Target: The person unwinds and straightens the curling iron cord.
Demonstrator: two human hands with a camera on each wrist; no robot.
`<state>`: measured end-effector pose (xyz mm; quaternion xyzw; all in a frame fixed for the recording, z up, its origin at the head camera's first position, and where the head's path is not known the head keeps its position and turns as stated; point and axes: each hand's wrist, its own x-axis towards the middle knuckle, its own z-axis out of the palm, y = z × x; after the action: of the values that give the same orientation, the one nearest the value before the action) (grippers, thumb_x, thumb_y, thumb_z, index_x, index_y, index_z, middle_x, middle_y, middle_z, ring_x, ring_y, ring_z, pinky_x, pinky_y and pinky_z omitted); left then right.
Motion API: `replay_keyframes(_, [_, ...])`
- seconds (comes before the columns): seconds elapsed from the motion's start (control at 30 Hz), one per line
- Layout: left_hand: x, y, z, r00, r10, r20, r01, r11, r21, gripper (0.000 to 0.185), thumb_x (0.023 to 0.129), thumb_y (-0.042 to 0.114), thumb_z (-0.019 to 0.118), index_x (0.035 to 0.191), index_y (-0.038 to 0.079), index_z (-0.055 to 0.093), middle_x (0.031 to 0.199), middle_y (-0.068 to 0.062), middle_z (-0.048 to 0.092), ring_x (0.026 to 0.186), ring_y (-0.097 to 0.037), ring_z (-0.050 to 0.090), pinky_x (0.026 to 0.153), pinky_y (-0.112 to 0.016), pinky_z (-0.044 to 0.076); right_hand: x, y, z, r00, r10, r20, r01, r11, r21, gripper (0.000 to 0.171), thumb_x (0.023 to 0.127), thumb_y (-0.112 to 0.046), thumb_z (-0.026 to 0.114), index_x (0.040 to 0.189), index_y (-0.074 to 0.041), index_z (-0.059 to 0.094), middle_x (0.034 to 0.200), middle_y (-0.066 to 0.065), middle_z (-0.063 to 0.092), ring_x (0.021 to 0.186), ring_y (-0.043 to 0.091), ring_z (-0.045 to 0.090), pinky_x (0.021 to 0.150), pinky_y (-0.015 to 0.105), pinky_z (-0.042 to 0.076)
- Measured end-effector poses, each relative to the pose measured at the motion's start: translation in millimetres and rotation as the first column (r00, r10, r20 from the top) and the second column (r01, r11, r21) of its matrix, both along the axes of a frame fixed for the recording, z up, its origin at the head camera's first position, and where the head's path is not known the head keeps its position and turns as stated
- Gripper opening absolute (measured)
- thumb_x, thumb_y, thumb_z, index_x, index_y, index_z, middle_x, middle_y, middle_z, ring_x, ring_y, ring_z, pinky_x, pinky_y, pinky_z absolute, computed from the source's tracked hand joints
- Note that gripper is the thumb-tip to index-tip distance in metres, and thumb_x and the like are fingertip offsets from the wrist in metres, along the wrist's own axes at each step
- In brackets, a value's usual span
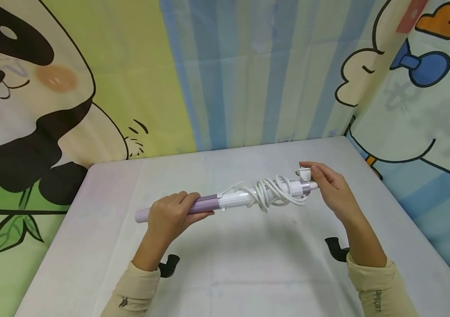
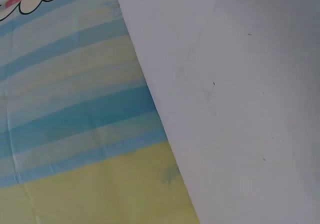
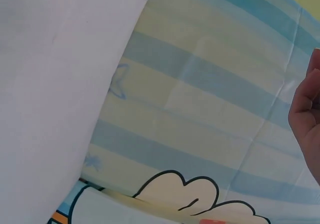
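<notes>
Held level above the white-covered bench (image 1: 248, 273), the long lilac-and-white plastic curling wand (image 1: 225, 200) looks light, stiff and smooth, its white cord (image 1: 272, 193) loosely coiled toward 3 o'clock; left hand (image 1: 171, 215) wraps the lilac barrel, right hand (image 1: 330, 187) pinches the plug end, both sound holds.

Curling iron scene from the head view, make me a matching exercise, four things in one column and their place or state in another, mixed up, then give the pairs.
1. left hand
2. right hand
3. cord
4. table

A. wound around the white handle
B. covered with a white cloth
C. grips the lilac barrel
D. holds the plug end

Pairs: 1-C, 2-D, 3-A, 4-B. All belong to one curling iron, held level above the table.
</notes>
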<state>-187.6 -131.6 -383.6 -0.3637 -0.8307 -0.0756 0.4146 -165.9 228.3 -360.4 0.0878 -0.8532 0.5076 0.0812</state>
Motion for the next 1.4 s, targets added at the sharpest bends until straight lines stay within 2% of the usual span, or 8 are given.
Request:
replay_keyframes(0.17, [-0.4, -2.1, 2.9, 0.998, 0.003, 0.058, -0.005, 1.000, 0.026, 0.045, 0.063, 0.050, 0.076, 0.081, 0.010, 0.065, 0.059, -0.003, 0.059, 0.042, -0.013, 0.049, 0.040, -0.027, 0.042, 4.9, -3.1, 3.0, 0.998, 0.044, -0.035, -0.043, 0.999, 0.030, 0.042, 0.101, -0.028, 0.027, 0.131, -0.007, 0.047, 0.118, 0.010, 0.057, 0.094, 0.000, 0.053, 0.083, 0.013, 0.040])
replay_keyframes(0.4, [1.1, -4.6, 3.5, 0.995, 0.020, 0.093, -0.026, 0.998, 0.060, 0.045, 0.056, 0.046, 0.081, 0.081, 0.011, 0.066, 0.059, -0.002, 0.059, 0.042, -0.013, 0.048, 0.041, -0.028, 0.042, 10.6, -2.5, 3.6, 0.983, 0.176, -0.052, -0.171, 0.982, 0.083, 0.047, 0.091, -0.009, 0.054, 0.136, -0.004, 0.039, 0.123, 0.010, 0.050, 0.090, -0.001, 0.054, 0.076, 0.012, 0.046])
replay_keyframes(0.63, [3.6, -5.8, 4.5, 0.994, 0.023, 0.107, -0.029, 0.998, 0.057, 0.046, 0.059, 0.047, 0.080, 0.082, 0.010, 0.066, 0.060, -0.004, 0.061, 0.043, -0.014, 0.051, 0.042, -0.028, 0.044, 8.5, -5.8, -0.3, 0.947, 0.305, -0.101, -0.317, 0.939, -0.134, 0.046, 0.087, 0.003, 0.056, 0.129, 0.005, 0.039, 0.121, -0.009, 0.048, 0.099, 0.002, 0.056, 0.080, 0.015, 0.048])
replay_keyframes(0.8, [3.7, -6.9, 4.4, 0.993, 0.019, 0.117, -0.028, 0.997, 0.072, 0.052, 0.077, 0.061, 0.058, 0.082, 0.010, 0.067, 0.061, -0.004, 0.062, 0.044, -0.015, 0.052, 0.042, -0.029, 0.044, 8.1, -7.9, -2.9, 0.930, 0.325, -0.170, -0.362, 0.888, -0.282, 0.036, 0.086, 0.004, 0.057, 0.119, 0.010, 0.045, 0.122, -0.002, 0.054, 0.103, 0.007, 0.056, 0.081, 0.018, 0.049])
replay_keyframes(0.9, [3.3, -8.0, 3.6, 0.992, 0.011, 0.128, -0.021, 0.996, 0.081, 0.057, 0.080, 0.064, 0.048, 0.082, 0.011, 0.067, 0.061, -0.004, 0.061, 0.043, -0.015, 0.052, 0.042, -0.029, 0.044, 8.8, -7.7, -2.5, 0.928, 0.318, -0.197, -0.367, 0.876, -0.314, 0.031, 0.083, 0.009, 0.057, 0.114, 0.007, 0.052, 0.119, -0.002, 0.058, 0.101, 0.008, 0.059, 0.080, 0.019, 0.049])
replay_keyframes(1.2, [3.4, -11.1, 4.1, 0.992, 0.007, 0.127, -0.016, 0.997, 0.072, 0.046, 0.063, 0.053, 0.075, 0.081, 0.011, 0.066, 0.061, -0.003, 0.060, 0.044, -0.015, 0.052, 0.043, -0.029, 0.044, 7.0, -3.4, -2.9, 0.894, 0.377, -0.241, -0.445, 0.807, -0.388, 0.031, 0.081, 0.015, 0.056, 0.107, -0.001, 0.062, 0.116, 0.001, 0.062, 0.102, 0.012, 0.060, 0.077, 0.021, 0.051])
replay_keyframes(1.27, [3.8, -11.2, 4.8, 0.994, 0.012, 0.109, -0.020, 0.997, 0.071, 0.046, 0.060, 0.050, 0.078, 0.080, 0.011, 0.066, 0.060, -0.003, 0.060, 0.044, -0.015, 0.051, 0.042, -0.030, 0.043, 6.7, -1.4, -3.8, 0.885, 0.385, -0.261, -0.460, 0.811, -0.362, 0.031, 0.083, 0.013, 0.054, 0.110, 0.001, 0.061, 0.119, 0.004, 0.057, 0.103, 0.013, 0.057, 0.076, 0.021, 0.051])
replay_keyframes(1.4, [3.5, -11.2, 5.8, 0.995, 0.017, 0.099, -0.024, 0.997, 0.075, 0.047, 0.064, 0.054, 0.074, 0.081, 0.010, 0.066, 0.061, -0.004, 0.060, 0.043, -0.016, 0.051, 0.042, -0.030, 0.043, 7.6, -0.7, -4.5, 0.911, 0.325, -0.253, -0.397, 0.858, -0.327, 0.027, 0.086, 0.008, 0.054, 0.111, 0.000, 0.062, 0.113, 0.004, 0.051, 0.100, 0.012, 0.053, 0.079, 0.019, 0.050])
